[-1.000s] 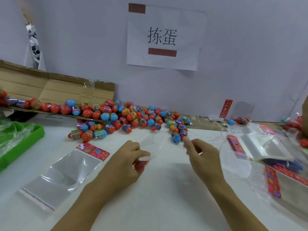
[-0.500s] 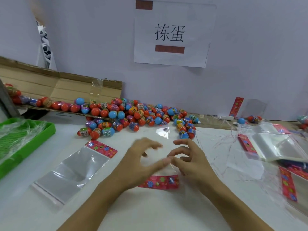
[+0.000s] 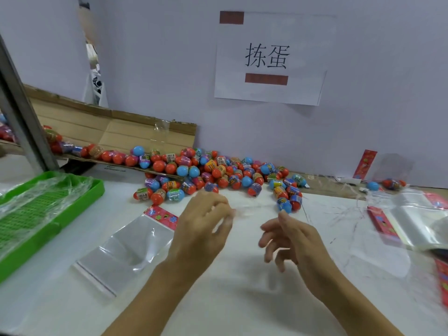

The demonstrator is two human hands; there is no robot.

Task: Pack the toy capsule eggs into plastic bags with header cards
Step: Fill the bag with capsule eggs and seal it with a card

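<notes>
A big heap of red and blue toy capsule eggs (image 3: 218,173) lies at the back of the white table (image 3: 242,299), spilling from a flattened cardboard box (image 3: 116,132). My left hand (image 3: 203,229) hovers in front of the heap, blurred, fingers curled and pinching a faint clear plastic bag (image 3: 244,210) that stretches to the right. My right hand (image 3: 291,241) hangs beside it with fingers loosely spread, its index tip near the bag's far end. An empty bag with a red header card (image 3: 131,248) lies flat to the left of my left hand.
A green tray (image 3: 43,214) covered with crumpled film sits at the left edge. A stack of clear bags with red headers (image 3: 412,224) lies at the right. A few stray eggs (image 3: 385,185) rest near the back wall, and a grey metal post (image 3: 21,112) rises at the left.
Both hands held the bag low with its red header showing. My left hand has since lifted toward the eggs with the bag, and my right hand has let go and spread its fingers.
</notes>
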